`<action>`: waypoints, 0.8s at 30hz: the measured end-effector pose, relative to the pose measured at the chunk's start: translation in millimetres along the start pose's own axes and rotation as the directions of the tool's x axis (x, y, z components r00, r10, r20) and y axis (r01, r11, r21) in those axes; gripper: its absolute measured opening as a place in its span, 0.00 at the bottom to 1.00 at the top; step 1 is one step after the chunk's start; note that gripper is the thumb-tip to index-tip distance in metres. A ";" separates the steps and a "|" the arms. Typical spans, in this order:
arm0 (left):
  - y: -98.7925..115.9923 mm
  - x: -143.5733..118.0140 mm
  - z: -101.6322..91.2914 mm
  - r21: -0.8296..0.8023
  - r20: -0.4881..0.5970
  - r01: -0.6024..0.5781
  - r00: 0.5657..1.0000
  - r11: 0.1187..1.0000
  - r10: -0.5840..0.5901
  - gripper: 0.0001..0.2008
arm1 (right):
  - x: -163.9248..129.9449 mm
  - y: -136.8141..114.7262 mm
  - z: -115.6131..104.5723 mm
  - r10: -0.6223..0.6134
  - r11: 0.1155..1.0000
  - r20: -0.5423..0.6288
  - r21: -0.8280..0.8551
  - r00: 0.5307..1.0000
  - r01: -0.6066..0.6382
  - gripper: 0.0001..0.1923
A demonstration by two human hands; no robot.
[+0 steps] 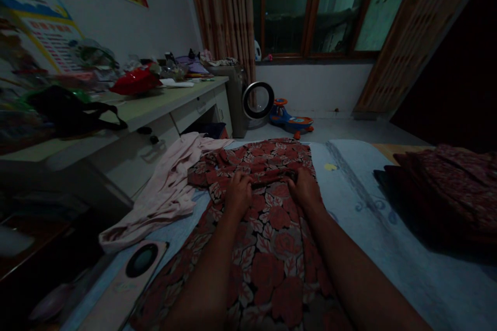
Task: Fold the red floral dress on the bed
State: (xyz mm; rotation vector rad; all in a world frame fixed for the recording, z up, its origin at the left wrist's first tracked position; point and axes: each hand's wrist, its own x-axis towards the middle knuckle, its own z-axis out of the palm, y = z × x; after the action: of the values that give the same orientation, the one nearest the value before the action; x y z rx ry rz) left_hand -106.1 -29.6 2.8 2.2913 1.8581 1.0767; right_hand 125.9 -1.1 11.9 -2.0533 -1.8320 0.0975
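Red floral-print cotton garment [272, 227], soft, light, limp: left hand [237, 194] and right hand [305, 189] pinch its folded edge, fingers curled, beside the pale pink cloth [163, 196].

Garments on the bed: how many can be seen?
3. The red floral garment lies under both hands; the pink garment lies left of it, by the desk; a dark red patterned pile sits at right and may hide more.
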 end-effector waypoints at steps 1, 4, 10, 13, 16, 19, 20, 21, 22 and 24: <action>0.8 0.0 -0.8 -0.001 -0.014 -0.001 1.000 1.000 0.001 0.10 | -0.4 1.6 3.4 -0.017 1.000 -0.039 0.000 0.999 0.017 0.16; 4.4 0.1 -3.6 0.009 -0.013 0.000 1.000 1.000 0.000 0.09 | 1.6 8.1 9.2 -0.077 0.997 -0.074 -0.011 0.994 0.077 0.14; 7.7 1.2 -7.7 0.094 0.038 0.021 0.999 0.995 -0.025 0.08 | 9.9 19.7 15.2 -0.110 0.994 -0.028 0.018 0.994 0.110 0.13; 3.9 0.6 -8.3 0.151 0.178 0.030 0.982 0.988 -0.057 0.06 | 10.9 23.4 16.5 -0.123 0.992 -0.032 0.035 0.992 0.124 0.13; -0.3 -0.8 -8.8 0.152 0.347 0.051 0.932 0.987 -0.102 0.04 | 10.5 24.6 16.5 -0.158 0.987 -0.041 0.022 0.987 0.159 0.13; 0.2 -1.3 -11.0 0.156 0.403 0.092 0.903 0.983 -0.148 0.08 | 10.1 23.7 16.9 -0.173 0.985 -0.048 0.016 0.984 0.174 0.12; 1.8 -0.5 -12.3 0.168 0.411 0.104 0.896 0.980 -0.166 0.10 | 10.3 23.4 17.4 -0.169 0.985 -0.053 0.025 0.984 0.170 0.11; 4.2 1.3 -14.0 0.186 0.421 0.112 0.889 0.976 -0.182 0.12 | 10.5 23.3 18.2 -0.164 0.985 -0.060 0.039 0.985 0.166 0.11; 7.0 4.2 -15.9 0.209 0.431 0.114 0.881 0.971 -0.196 0.13 | 11.0 23.5 19.3 -0.159 0.985 -0.070 0.056 0.985 0.163 0.11; 12.6 14.7 -20.0 0.271 0.439 0.107 0.871 0.957 -0.222 0.15 | 12.4 24.7 21.9 -0.159 0.981 -0.103 0.099 0.982 0.169 0.11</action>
State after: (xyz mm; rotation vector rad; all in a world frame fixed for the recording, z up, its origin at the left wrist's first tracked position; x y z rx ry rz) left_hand -104.3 -28.8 30.6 2.1827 2.0028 0.2499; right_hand 144.3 14.3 -13.9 -1.7960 -1.8875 0.0513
